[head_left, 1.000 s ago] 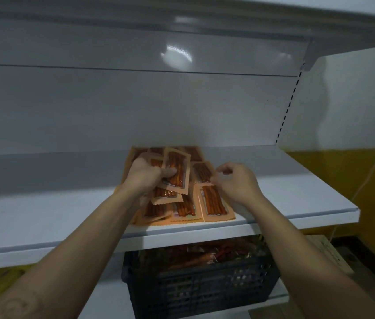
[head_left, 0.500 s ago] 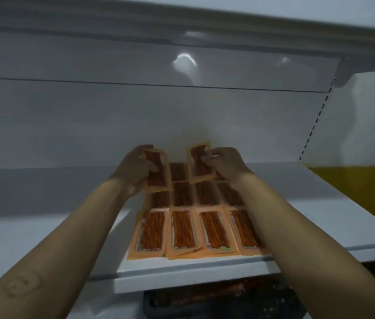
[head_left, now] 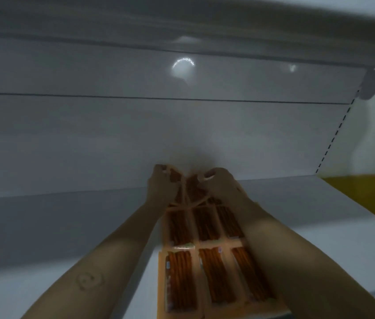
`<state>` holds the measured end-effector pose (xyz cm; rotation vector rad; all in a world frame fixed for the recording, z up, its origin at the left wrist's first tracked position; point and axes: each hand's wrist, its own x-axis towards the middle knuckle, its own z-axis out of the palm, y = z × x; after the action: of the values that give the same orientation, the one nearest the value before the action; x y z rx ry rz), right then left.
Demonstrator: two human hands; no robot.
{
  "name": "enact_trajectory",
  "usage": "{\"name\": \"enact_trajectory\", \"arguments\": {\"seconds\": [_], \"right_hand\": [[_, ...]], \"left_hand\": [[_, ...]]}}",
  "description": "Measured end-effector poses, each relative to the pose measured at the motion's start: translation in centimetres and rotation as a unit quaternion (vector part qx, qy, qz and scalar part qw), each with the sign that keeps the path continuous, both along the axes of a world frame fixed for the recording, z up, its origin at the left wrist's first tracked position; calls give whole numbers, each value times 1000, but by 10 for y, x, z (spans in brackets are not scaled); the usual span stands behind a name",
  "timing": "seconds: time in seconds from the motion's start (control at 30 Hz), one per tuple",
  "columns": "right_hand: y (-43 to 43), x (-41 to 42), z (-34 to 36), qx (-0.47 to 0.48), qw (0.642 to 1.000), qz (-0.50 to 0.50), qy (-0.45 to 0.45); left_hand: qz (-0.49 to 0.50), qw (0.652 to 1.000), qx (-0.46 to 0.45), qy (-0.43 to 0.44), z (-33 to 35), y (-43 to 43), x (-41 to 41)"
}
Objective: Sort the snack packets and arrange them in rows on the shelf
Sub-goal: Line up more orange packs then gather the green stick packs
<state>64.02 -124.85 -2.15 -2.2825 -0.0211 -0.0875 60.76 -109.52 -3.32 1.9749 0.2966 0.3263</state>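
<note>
Snack packets (head_left: pixel 216 272): orange, each with a clear window over brown sticks. Lie flat in rows on the white shelf (head_left: pixel 308 226), edge to edge, long sides running front to back. Show three across in the nearest row and three more in the row behind, the right-hand column partly covered by the right forearm. Reach from the front edge of the shelf back toward the grey back panel (head_left: pixel 135 134).

Left hand (head_left: pixel 161 187): stretched out to the far end of the rows, close to the back panel. Pinches a lifted packet (head_left: pixel 174 178) by its upper end, thumb and fingers closed on it. Holds it raised and tilted, lower end down toward the flat rows.

Right hand (head_left: pixel 221 184): just beside the left, fingers curled, thumb and fingertips clamped on a second lifted packet (head_left: pixel 192 188). Holds it tilted too, leaning toward the other one. Lower ends of both seem to cross or overlap above the rearmost row; too blurred to tell which lies on top.

Elsewhere: round mark (head_left: pixel 88 280) on the left forearm. Upper shelf (head_left: pixel 181 19) overhead, dark and smeared by motion. Bright curved glare (head_left: pixel 183 67) on the back panel. Slotted upright (head_left: pixel 333 139) at the right end of the panel, yellow wall (head_left: pixel 366 194) beyond it
</note>
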Motion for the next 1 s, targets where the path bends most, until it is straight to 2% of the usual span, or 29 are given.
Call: {"name": "enact_trajectory", "arguments": {"seconds": [0.07, 0.17, 0.27, 0.33, 0.43, 0.7, 0.83, 0.93, 1.0], "right_hand": [[1, -4, 0, -132, 991, 15, -17], [-2, -10, 5, -291, 951, 100, -42], [-5, -16, 7, -379, 909, 166, -55], [-5, -17, 6, -399, 896, 190, -44], [-1, -13, 2, -383, 898, 211, -39], [-2, -11, -12, -354, 909, 202, -84], [-4, -15, -14, -342, 911, 204, -103], [-1, -20, -12, -329, 916, 207, -102], [6, -24, -5, -326, 914, 215, -106]], "left_hand": [[-39, 983, 179, -7, -9, 3, 0], [-55, 945, 312, -79, -15, 21, -3], [-166, 891, 415, -84, -18, 36, -8], [-219, 878, 423, -43, -20, 40, -11], [-260, 890, 373, -22, -24, 39, -16], [-240, 886, 393, -44, -34, 37, -16], [-211, 876, 434, -4, -29, 36, -23], [-153, 860, 486, 28, -19, 43, -35], [-108, 865, 488, 30, -12, 53, -49]]}}
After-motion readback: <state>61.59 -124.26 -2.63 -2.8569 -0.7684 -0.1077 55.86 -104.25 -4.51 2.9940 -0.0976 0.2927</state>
